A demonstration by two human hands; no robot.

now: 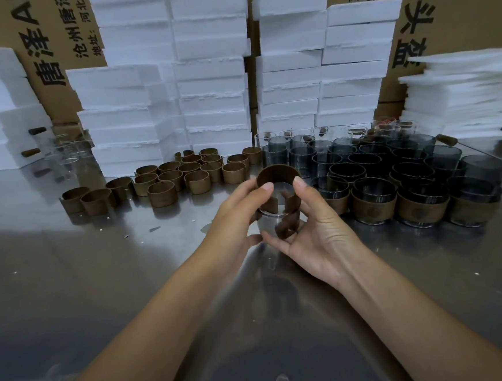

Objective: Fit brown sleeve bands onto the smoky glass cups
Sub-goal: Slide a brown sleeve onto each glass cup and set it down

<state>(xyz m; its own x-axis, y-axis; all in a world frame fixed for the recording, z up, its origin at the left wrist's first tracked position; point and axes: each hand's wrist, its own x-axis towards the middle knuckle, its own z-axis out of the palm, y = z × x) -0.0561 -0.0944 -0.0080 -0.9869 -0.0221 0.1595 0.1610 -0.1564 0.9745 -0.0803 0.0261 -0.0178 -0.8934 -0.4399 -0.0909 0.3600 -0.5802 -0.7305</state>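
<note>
Brown band (278, 173) sits partly over cup (277, 219), mid-frame, raised above steel surface (130, 275). Our left hand (236, 212) and right hand (322, 232): each grip clamped round cup, thumbs pressing band's top edge, fingers curled under base. Band's split faces us. Risks, as we judge: uneven thumb pressure seats band crooked; slick glass slips from fingers and strikes banded cups (374, 203) just to right.

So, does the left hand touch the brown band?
Touching. The head view shows the left hand with its thumb on the rim of the band, no gap; the right hand pinches the other side.
</note>
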